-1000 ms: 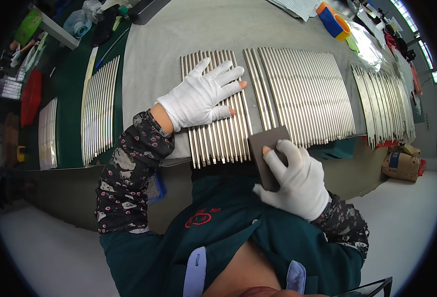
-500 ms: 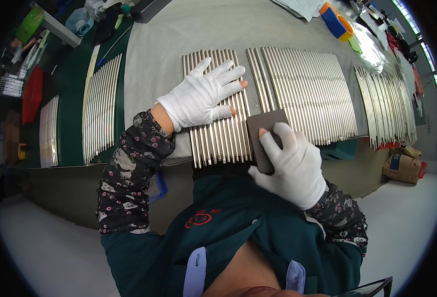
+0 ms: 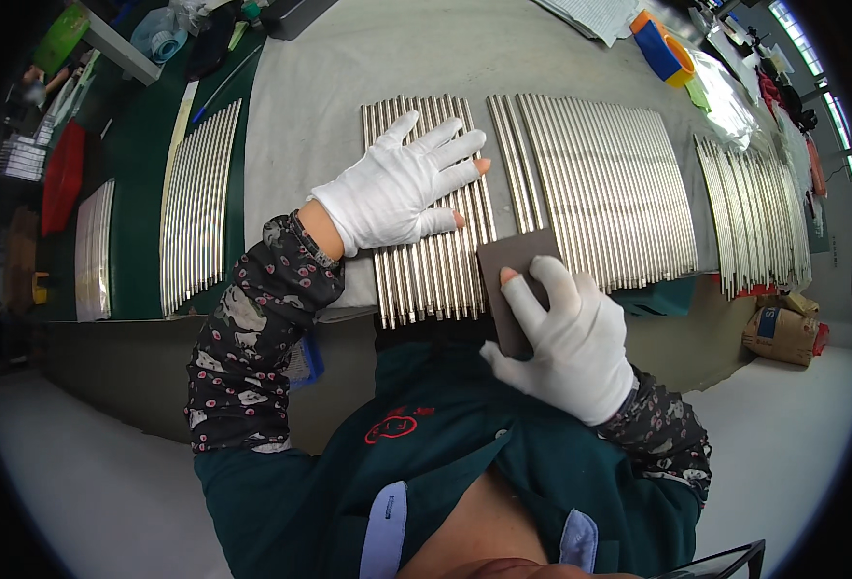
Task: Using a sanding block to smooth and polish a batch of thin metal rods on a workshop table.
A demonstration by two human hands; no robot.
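Left of the middle row of rods [image 3: 428, 280], other shiny rods [image 3: 199, 212] lie on a green table top [image 3: 137, 222]. On the middle row, the left hand [image 3: 402, 183] lies flat with fingers spread wide, maybe so the rods can't roll. Just beside the middle row's near right corner, the right hand [image 3: 571, 333] grips a dark block [image 3: 517, 253] from above, thumb out left, likely to hold it steady. Right of the middle row, many more rods [image 3: 611, 193] lie side by side.
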